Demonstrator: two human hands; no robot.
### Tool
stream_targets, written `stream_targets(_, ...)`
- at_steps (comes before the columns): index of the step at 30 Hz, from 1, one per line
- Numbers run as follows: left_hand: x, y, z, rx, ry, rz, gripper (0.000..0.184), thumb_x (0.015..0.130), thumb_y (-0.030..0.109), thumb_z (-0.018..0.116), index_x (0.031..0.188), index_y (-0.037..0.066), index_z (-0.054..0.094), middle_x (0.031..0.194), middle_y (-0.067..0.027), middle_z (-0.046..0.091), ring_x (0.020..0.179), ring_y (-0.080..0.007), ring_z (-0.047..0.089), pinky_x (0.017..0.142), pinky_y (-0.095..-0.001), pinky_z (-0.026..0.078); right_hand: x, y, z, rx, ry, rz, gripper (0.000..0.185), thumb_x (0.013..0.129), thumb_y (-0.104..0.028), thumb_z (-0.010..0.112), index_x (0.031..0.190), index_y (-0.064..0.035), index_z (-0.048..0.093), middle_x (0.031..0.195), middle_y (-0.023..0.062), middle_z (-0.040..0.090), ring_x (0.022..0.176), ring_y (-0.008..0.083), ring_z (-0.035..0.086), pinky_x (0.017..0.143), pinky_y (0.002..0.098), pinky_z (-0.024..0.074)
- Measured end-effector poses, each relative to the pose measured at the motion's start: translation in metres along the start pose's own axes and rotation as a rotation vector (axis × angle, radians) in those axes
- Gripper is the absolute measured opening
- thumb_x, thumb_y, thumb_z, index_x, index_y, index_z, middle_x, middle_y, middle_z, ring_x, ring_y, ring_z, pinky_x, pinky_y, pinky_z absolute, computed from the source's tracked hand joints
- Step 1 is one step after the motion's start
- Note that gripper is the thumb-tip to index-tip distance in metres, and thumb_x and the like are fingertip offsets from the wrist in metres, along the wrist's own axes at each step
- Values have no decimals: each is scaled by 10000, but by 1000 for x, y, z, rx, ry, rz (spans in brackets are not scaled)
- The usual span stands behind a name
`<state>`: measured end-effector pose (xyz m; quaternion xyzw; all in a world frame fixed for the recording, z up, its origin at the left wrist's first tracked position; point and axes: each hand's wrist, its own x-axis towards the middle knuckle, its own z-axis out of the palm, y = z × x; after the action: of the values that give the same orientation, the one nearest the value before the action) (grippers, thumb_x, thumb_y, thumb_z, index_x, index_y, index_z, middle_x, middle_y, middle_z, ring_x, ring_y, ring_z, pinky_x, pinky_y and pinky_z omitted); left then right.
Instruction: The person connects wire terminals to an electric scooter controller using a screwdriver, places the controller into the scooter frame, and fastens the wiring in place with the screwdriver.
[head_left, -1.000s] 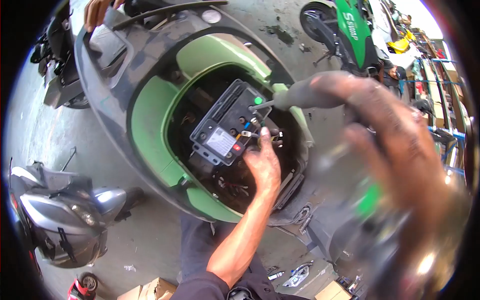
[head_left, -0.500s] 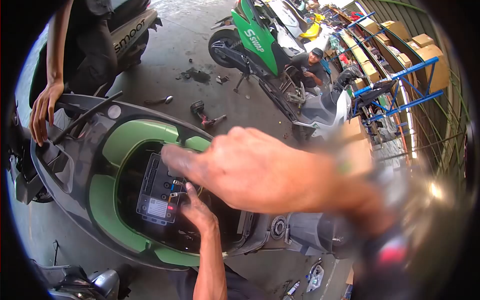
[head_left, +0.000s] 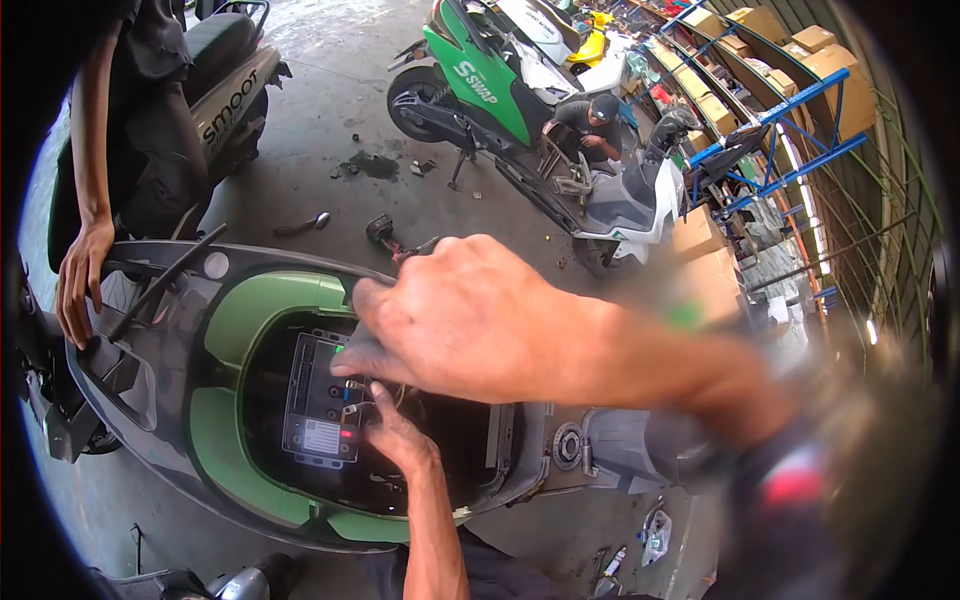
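Observation:
My right hand (head_left: 480, 325) is closed over the upper right of a dark box (head_left: 297, 400), round the grey screwdriver, which is mostly hidden by the fingers. Beside the box's right edge, my left hand (head_left: 405, 440) pinches a cable near metal terminals (head_left: 352, 407); its fingertips are partly hidden. The box has a white label (head_left: 321, 437) and a small red mark, and lies inside the open, green-edged compartment (head_left: 222, 440) of a dark scooter body (head_left: 165, 420).
Another person's hand (head_left: 85, 275) rests on the body's left end. A green scooter (head_left: 480, 85) stands beyond, near a seated person (head_left: 590, 130). Blue shelving (head_left: 790, 150) holds cartons. A red and black tool (head_left: 385, 238) and a spoon (head_left: 305, 224) lie on the floor.
The view has swung, bringing the seated person and more shelving into sight. My right hand has come in over the box, covering the screwdriver seen earlier. My left hand stays by the terminals.

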<state>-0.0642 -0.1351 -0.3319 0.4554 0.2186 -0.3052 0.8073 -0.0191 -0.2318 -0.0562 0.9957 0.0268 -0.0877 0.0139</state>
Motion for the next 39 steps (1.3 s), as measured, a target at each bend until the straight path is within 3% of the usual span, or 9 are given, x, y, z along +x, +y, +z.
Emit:
stream_targets(2, -11, 14, 10, -14, 22, -9, 399, 988, 242, 650, 1144, -123, 614, 1171, -149, 654, 1054, -216, 625, 912, -356, 500, -7, 3, -1, 125, 57, -16, 418, 913, -312, 640, 1131, 40, 577, 693, 168, 664, 702, 368, 707, 558, 456, 546)
stream_targets(7, -15, 20, 10, 65, 10, -6, 436, 981, 259, 660, 1189, -118, 590, 1151, -109, 650, 1005, -188, 622, 872, -347, 504, -10, 9, -6, 249, -82, -66, 281, 899, -194, 612, 1074, 20, 562, 634, 163, 633, 626, 349, 685, 539, 456, 525)
stream_targets(16, -8, 14, 8, 18, 19, 103, 355, 986, 245, 647, 1198, -38, 614, 1032, -111, 698, 919, -182, 673, 764, -330, 563, -17, 17, 17, 111, 171, -202, 437, 804, -54, 731, 1212, 4, 586, 1036, 141, 721, 728, 306, 709, 678, 415, 566)
stream_targets(21, -5, 14, 6, 33, -35, 93, 300, 1012, 231, 609, 1163, -28, 596, 985, -95, 691, 879, -162, 676, 730, -302, 586, -15, 26, 5, 49, -19, 7, 336, 822, -129, 730, 1106, -7, 598, 1065, 139, 716, 720, 285, 713, 570, 356, 545)
stream_targets(24, -6, 15, 6, 35, -19, 83, 309, 1016, 238, 605, 1176, -26, 592, 985, -103, 694, 878, -162, 676, 732, -303, 584, -20, 20, 21, 5, 195, -166, 404, 822, -163, 731, 1166, -24, 570, 1143, 95, 707, 770, 258, 720, 593, 360, 548)
stream_targets(29, -7, 15, 8, 74, -33, 89, 334, 1020, 235, 597, 1229, -24, 560, 1007, -113, 692, 888, -176, 686, 722, -312, 592, -13, 6, 0, -105, -346, 83, 634, 814, -224, 752, 1354, -14, 495, 1272, 107, 665, 948, 234, 713, 807, 371, 564)
stream_targets(31, -8, 18, 11, 48, -41, 99, 336, 1023, 232, 592, 1234, -27, 555, 1008, -113, 691, 889, -174, 685, 721, -313, 595, -11, 7, -3, -104, -339, 156, 642, 817, -216, 745, 1376, -20, 496, 1241, 111, 671, 927, 250, 708, 795, 367, 552)
stream_targets(34, -9, 20, 11, 44, -29, 108, 344, 1025, 229, 589, 1242, -35, 551, 1011, -111, 687, 902, -171, 679, 725, -310, 598, -19, 18, 20, 107, 96, -38, 580, 822, -160, 721, 1357, -33, 536, 1104, 117, 711, 820, 277, 706, 665, 350, 526)
stream_targets(39, -5, 9, 4, 77, -18, 80, 348, 1018, 238, 602, 1215, -48, 573, 1024, -107, 683, 909, -168, 673, 730, -311, 597, -23, 9, 25, 112, 174, -94, 446, 770, -105, 730, 1202, -52, 633, 957, 83, 693, 712, 275, 664, 583, 354, 496)
